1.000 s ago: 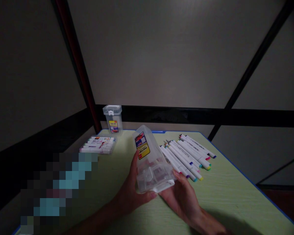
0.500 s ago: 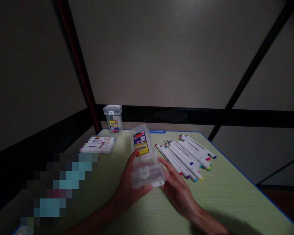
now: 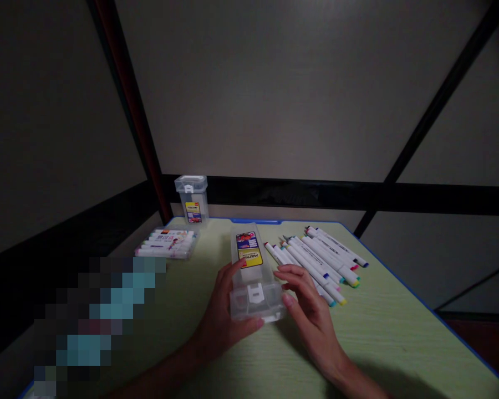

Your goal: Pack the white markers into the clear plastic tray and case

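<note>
A clear plastic marker case lies on its side before me, its latched lid end toward me and its printed label facing up. My left hand grips this case from the left, with the thumb across the near end and a finger along the label side. By the lid's right side is my right hand, fingers apart and curved, thumb tip close to the lid; whether the fingertips touch it I cannot tell. Loose white markers with coloured ends lie in a pile just beyond my right hand.
At the table's far left corner stands a second clear marker case, upright with its lid on. A flat clear pack of markers lies in front of it. The green table has a blue edge, and a wall rises behind.
The case has moved slightly right and lower, and sits straighter. My right hand has loosened from the lid and shifted right, its fingers spreading. My left hand keeps its hold.
</note>
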A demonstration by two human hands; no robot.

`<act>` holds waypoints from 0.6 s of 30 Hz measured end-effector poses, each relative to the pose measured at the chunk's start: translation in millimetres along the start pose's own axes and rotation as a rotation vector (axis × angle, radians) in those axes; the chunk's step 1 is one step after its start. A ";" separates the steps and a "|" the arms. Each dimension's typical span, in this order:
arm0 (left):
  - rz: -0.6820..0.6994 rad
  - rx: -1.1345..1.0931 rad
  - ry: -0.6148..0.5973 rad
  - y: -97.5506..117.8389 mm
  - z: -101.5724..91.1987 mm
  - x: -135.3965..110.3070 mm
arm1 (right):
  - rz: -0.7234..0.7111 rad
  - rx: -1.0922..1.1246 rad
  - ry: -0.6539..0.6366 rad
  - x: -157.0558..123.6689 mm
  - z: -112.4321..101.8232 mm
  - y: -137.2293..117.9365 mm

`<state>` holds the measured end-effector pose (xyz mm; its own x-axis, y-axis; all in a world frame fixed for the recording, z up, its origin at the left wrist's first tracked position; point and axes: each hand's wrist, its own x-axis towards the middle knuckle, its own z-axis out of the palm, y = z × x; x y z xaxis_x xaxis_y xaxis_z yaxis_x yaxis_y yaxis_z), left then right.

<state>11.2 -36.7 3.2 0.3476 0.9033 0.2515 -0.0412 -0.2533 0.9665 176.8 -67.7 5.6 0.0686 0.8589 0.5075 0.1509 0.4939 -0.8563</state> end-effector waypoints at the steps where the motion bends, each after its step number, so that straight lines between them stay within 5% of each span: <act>1: -0.004 -0.012 -0.002 -0.4 0.2 -0.1 | -0.026 -0.007 -0.010 -0.2 -0.2 -0.7; 11: 0.142 0.127 -0.019 -6.5 4.8 -5.2 | -0.091 -0.139 -0.083 -1.5 3.9 -15.1; 15: 0.183 0.206 0.030 -9.0 5.5 -6.3 | 0.016 -0.088 -0.021 -4.8 9.6 -11.2; 18: 0.210 0.218 0.074 -9.9 6.0 -6.9 | 0.208 0.092 -0.090 -8.0 14.3 -9.0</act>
<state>14.8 -42.5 -8.5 0.2833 0.8439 0.4556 0.0996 -0.4983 0.8612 160.7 -77.1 7.9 -0.0001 0.9500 0.3124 0.0519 0.3119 -0.9487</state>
